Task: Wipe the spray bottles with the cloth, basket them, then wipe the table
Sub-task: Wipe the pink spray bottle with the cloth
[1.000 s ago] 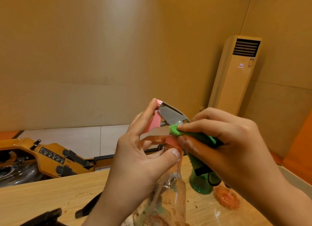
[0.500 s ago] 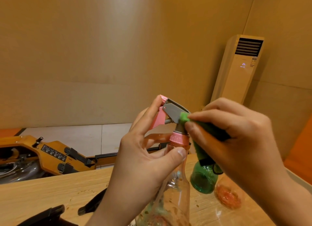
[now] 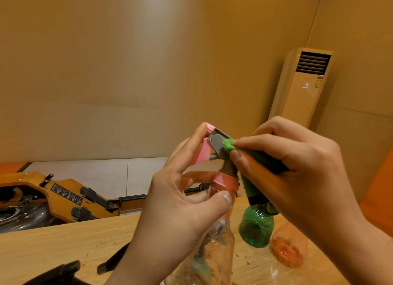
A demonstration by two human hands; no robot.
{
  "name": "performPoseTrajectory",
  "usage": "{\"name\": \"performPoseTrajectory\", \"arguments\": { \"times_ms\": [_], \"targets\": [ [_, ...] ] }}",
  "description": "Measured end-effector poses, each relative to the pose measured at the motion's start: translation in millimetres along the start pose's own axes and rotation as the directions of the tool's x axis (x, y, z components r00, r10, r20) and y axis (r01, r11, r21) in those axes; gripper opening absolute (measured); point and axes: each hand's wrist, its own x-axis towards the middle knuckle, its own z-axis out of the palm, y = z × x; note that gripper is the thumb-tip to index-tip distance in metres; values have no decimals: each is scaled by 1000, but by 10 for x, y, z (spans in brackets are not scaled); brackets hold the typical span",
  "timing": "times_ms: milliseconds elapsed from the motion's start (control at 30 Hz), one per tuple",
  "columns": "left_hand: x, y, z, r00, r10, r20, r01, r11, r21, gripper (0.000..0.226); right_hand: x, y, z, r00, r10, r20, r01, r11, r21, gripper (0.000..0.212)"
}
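A clear spray bottle [image 3: 214, 248] with a pink collar and a grey and pink trigger head is held up over the table. My left hand [image 3: 176, 210] grips its neck, thumb on the front and forefinger up along the pink trigger. My right hand [image 3: 297, 174] pinches a green cloth [image 3: 228, 144] and presses its tip against the back of the grey head. A green bottle [image 3: 256, 228] and an orange bottle [image 3: 287, 246] stand on the wooden table [image 3: 53, 246] behind; their tops are hidden by my right hand.
Small crumbs dot the table near the bottles. A black object [image 3: 61, 272] lies at the front left edge. Beyond the table sits an orange machine [image 3: 61, 195] on the floor. A tall air conditioner [image 3: 302, 87] stands in the right corner.
The cloth tip has moved up from the pink collar onto the grey spray head. Both hands and the bottle have risen slightly.
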Motion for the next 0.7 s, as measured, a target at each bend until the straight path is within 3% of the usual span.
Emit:
{"name": "performPoseTrajectory", "arguments": {
  "times_ms": [500, 700],
  "targets": [
    [-30, 8, 78, 996, -39, 74, 41, 999, -30, 93, 80, 26, 35, 999, -4, -39, 3, 1000, -9, 20],
    [-2, 20, -42, 999, -20, 45, 21, 1000, -2, 98, 32, 31, 18, 1000, 6, 17, -6, 1000, 19, 21]
  ]
}}
